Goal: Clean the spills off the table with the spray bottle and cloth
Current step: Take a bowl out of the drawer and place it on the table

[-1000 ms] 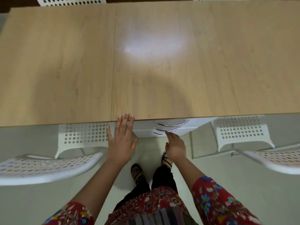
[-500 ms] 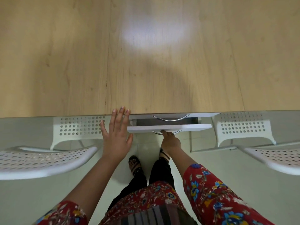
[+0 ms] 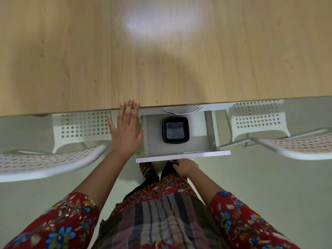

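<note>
The right hand [image 3: 186,168] gripped the open drawer [image 3: 197,144] by its front; the left hand [image 3: 125,130] was spread open beside it. Inside lay only a black tray [image 3: 175,129], no spray bottle or cloth. A hard tug might have pulled the drawer clean out.

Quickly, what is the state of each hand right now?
Left hand: open, fingers straight, fingertips at the table edge.
Right hand: closed, gripping the drawer at its front.
</note>
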